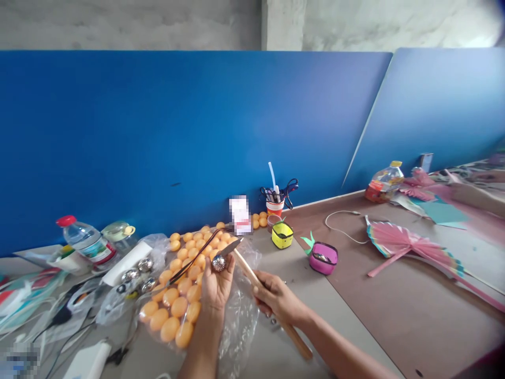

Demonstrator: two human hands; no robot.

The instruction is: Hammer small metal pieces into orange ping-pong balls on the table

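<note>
My left hand (216,289), palm up, has its fingers curled around a shiny silver ball (218,263) with a patterned surface. My right hand (276,295) is wrapped round the wooden handle of a hammer (245,267). The hammer's dark, pointed metal head lies just above the ball; I cannot tell whether they touch. Beneath and beside my left hand is a clear plastic bag (240,316) with many orange balls (179,307). Several small shiny bits lie on the table under my right hand.
A yellow basket (282,235) and a purple basket (323,258) stand to the right, with a pen cup (275,205) behind. More silver balls (145,264), bottles (89,242) and cables are at left. A pink paper fan (410,245) lies at right, before a blue partition (197,131).
</note>
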